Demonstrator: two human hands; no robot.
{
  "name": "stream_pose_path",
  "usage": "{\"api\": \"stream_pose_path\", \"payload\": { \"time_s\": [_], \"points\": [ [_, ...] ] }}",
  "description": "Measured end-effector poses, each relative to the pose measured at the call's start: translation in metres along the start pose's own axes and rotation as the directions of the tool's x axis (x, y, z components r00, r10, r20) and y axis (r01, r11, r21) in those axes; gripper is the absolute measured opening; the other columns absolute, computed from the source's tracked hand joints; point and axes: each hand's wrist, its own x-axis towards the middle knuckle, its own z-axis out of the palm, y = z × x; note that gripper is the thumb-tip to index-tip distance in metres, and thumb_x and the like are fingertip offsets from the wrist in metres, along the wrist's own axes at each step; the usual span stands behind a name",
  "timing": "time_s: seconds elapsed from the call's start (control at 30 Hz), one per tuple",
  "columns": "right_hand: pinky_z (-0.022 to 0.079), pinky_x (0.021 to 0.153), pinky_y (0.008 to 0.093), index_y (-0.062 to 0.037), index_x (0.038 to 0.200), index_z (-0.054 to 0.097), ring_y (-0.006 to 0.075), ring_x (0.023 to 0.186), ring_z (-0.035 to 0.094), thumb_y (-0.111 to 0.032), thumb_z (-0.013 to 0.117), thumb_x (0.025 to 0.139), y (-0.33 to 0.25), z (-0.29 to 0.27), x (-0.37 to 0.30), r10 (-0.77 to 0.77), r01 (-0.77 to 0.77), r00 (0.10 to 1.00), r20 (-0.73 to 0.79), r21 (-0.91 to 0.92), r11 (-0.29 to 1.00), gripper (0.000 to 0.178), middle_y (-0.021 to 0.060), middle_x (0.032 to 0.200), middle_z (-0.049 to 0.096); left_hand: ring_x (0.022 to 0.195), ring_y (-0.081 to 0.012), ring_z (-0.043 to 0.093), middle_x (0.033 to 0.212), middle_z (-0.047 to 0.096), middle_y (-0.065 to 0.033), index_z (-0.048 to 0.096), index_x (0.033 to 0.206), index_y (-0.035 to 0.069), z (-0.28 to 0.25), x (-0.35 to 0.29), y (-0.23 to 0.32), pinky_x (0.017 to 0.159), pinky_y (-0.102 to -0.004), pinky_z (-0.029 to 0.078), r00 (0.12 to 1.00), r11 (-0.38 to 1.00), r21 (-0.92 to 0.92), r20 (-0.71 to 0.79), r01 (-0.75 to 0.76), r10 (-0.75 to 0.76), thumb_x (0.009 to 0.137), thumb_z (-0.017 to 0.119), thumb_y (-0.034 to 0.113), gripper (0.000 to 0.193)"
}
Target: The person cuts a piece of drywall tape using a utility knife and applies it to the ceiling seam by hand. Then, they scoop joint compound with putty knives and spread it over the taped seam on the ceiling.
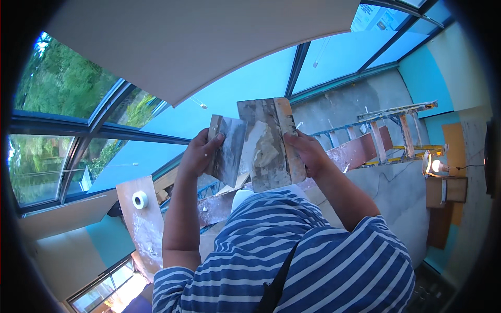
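Though unclear underneath, left grip [197,154] tight on blade [232,148], right grip [309,152] tight on plate [257,110] with paste [266,150].

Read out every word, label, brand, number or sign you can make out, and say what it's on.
Nothing is readable.
Pale blue panel with print-like marks, upper right: too small and blurred to read.
Narrower grey rectangular metal blade in the left hand: no lettering visible.
Wider grey rectangular plaster-smeared blade in the right hand: none visible.
White ring-shaped roll: none visible.

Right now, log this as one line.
Left hand: holding smaller scraper | Right hand: holding larger scraper | Pale paste: on larger scraper
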Motion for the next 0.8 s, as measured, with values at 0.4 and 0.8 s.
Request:
{"api": "stream_pose_path", "payload": {
  "time_s": [0.4, 0.8],
  "points": [
    [0.05, 0.097, 0.0438, -0.0067, 0.14, 0.039, 0.0245, 0.117, 0.058, -0.017, 0.06, 0.096, 0.039, 0.01, 0.003, -0.422, 0.42, 0.905, 0.048, 0.048, 0.906, 0.049, 0.0091, 0.129, 0.056, 0.087, -0.0186, 0.063, 0.099, 0.066, -0.0103, 0.054, 0.115, -0.002, -0.016, -0.07, 0.031, 0.08, -0.0335, 0.051, 0.913, 0.936, 0.055, -0.208, -0.347, 0.351, 0.078, 0.077, 0.013, 0.046],
    [0.048, 0.101, 0.0441, -0.0047, 0.14, 0.036, 0.0268, 0.122, 0.055, -0.012, 0.055, 0.098, 0.067, 0.057, 0.022, -0.602, 0.609, 0.792, 0.101, -0.064, 0.791, 0.046, 0.0108, 0.13, 0.054, 0.082, -0.0289, 0.066, 0.094, 0.067, -0.0177, 0.055, 0.112, 0.001, -0.015, -0.105, 0.081, 0.075, -0.0375, 0.051, 0.816, 0.715, 0.618, -0.198, -0.326, 0.543, 0.08, 0.076, 0.018, 0.041]
  ]
}}
